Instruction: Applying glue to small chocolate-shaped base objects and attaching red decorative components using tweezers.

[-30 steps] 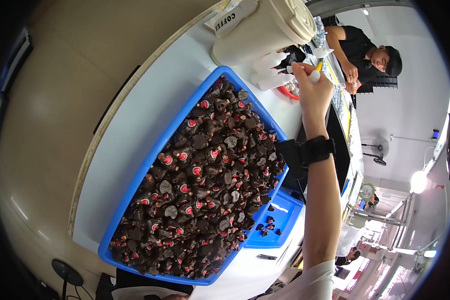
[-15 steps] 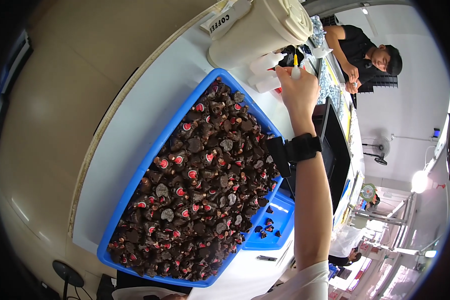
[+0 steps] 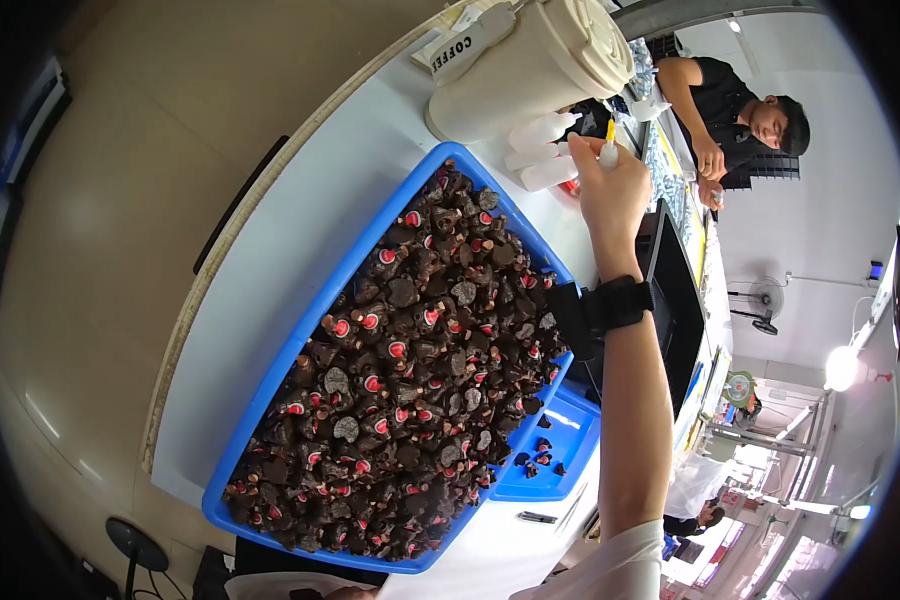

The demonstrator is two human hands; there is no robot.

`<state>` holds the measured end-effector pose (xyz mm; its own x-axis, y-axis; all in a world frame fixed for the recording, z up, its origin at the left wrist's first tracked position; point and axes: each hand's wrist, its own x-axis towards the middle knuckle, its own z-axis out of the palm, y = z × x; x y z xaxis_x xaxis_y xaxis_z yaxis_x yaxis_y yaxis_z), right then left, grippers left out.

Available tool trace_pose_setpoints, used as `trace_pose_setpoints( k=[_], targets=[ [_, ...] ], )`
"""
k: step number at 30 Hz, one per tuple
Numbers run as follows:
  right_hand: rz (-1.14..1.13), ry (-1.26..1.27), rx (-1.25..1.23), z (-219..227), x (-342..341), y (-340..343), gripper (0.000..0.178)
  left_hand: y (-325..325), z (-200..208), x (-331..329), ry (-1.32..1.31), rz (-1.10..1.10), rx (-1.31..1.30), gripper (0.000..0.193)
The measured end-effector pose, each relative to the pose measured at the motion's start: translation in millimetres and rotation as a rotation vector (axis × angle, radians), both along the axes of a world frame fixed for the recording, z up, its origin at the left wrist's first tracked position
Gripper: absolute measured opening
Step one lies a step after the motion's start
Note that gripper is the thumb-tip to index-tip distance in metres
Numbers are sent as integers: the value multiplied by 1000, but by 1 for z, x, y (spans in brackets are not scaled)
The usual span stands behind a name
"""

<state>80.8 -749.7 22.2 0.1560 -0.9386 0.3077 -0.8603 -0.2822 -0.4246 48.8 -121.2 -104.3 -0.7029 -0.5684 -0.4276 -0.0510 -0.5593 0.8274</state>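
My right hand (image 3: pixel 615 200) is reached out at the far end of the table, its fingers closed round a small white squeeze bottle (image 3: pixel 608 155) with a yellow tip (image 3: pixel 611 130). A black strap with a boxy device (image 3: pixel 615 303) circles that wrist. Beside the fingers are several white squeeze bottles (image 3: pixel 545 131). The forearm passes along the right side of a blue tray (image 3: pixel 270 415) heaped with small dark brown pieces (image 3: pixel 405 350), some showing round red-and-white spots. At the lower edge a sliver of skin, seemingly my left hand (image 3: pixel 352 593), shows; its fingers are hidden.
A large cream lidded bucket (image 3: pixel 500 85) stands beyond the blue tray. A smaller blue tray (image 3: pixel 560 425) holds a few dark pieces, close to a black tray (image 3: pixel 675 300). A co-worker (image 3: pixel 740 115) works with both hands across the table. The table edge (image 3: pixel 215 250) runs along the left.
The whole view has shifted slightly, so everything sits a little to the right and lower. My right hand keeps its hold on the yellow-tipped squeeze bottle.
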Motion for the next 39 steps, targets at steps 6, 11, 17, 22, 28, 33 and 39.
trace_pose_setpoints(
  k=[6, 11, 17, 22, 28, 33, 39],
  targets=[
    [-9, 111, -2, -9, 1, -4, 27, 1, -1, -1, 23, 57, -9, 32],
    [-27, 210, -8, -7, 4, -3, 29, -5, 5, 2, 23, 102, 8, 33],
    [-42, 257, 16, -6, 15, -3, 34, -12, 6, 8, 54, 87, 18, 33],
    [-78, 286, 3, 1, 19, 3, 33, 1, -6, -2, 59, 144, -31, 32],
    [-38, 337, 41, 5, 15, -3, 33, -20, 10, 12, -29, 64, -33, 33],
    [5, 232, 131, 2, 13, -3, 31, -12, 7, 8, -31, 118, -45, 32],
    [11, 96, 228, -1, 8, 0, 27, -2, 0, 1, -17, 192, -49, 31]
  ],
)
